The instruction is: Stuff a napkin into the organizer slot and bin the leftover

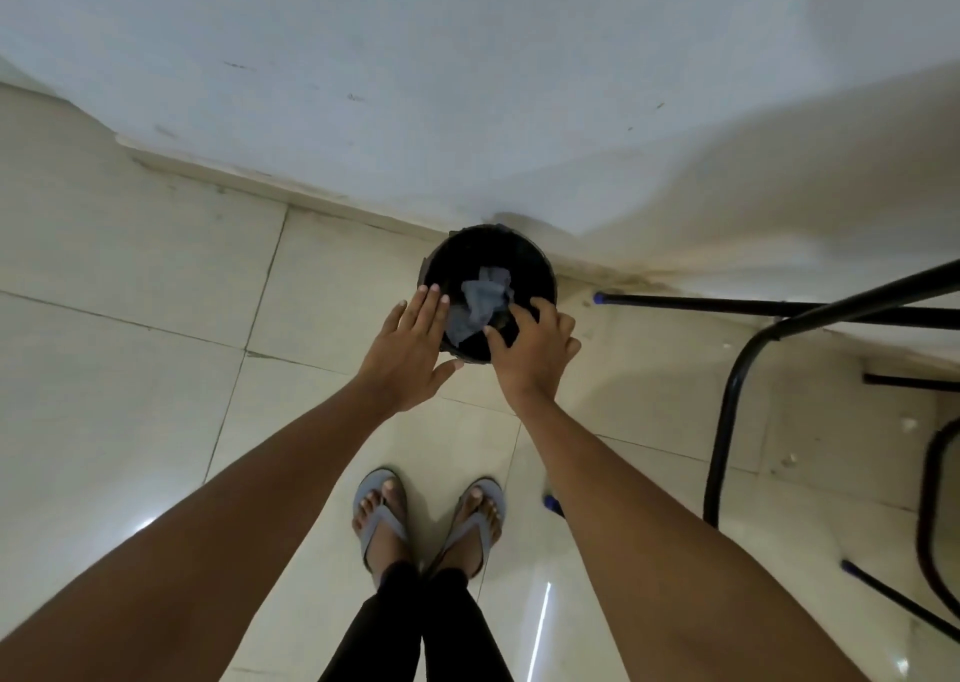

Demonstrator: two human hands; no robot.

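A round black bin stands on the tiled floor against the white wall. Inside it lies a crumpled grey-white napkin. My left hand hovers over the bin's near left rim, flat, fingers spread, holding nothing. My right hand is over the near right rim with its fingers curled loosely downward; the fingertips are beside the napkin and I cannot tell whether they touch it. No organizer is in view.
Black metal table or chair legs with blue feet stand to the right of the bin. My feet in grey sandals are on the cream floor tiles below the hands. The wall's skirting runs behind the bin.
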